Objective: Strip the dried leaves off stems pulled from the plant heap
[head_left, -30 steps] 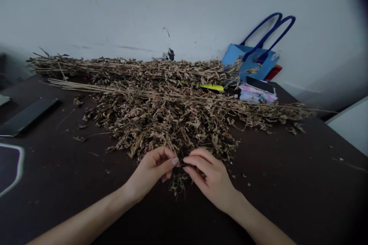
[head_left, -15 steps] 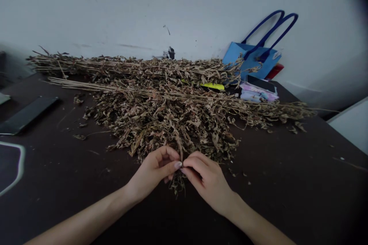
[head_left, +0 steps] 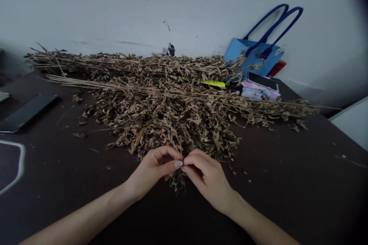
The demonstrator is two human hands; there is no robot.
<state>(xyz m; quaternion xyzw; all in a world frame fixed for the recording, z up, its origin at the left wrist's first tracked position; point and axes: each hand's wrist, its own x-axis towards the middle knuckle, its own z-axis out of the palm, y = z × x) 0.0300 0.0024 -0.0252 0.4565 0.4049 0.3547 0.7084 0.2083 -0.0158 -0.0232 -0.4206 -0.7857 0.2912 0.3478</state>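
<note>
A big heap of dried brown leaves and long pale stalks [head_left: 166,99] lies across the dark table [head_left: 287,176]. At its near edge my left hand [head_left: 153,170] and my right hand [head_left: 205,178] meet fingertip to fingertip. Both pinch a small dried sprig [head_left: 178,180] whose leaves hang down between them. The fingers of each hand are curled and pressed together on the sprig.
A blue bag with dark blue handles [head_left: 255,51] leans on the white wall at the back right, with a phone on patterned paper [head_left: 258,88] and a yellow object [head_left: 212,83] beside it. A flat dark slab [head_left: 25,113] lies at the left.
My two hands have drawn closer until the fingertips touch, still on the sprig. The view has tipped slightly downward.
</note>
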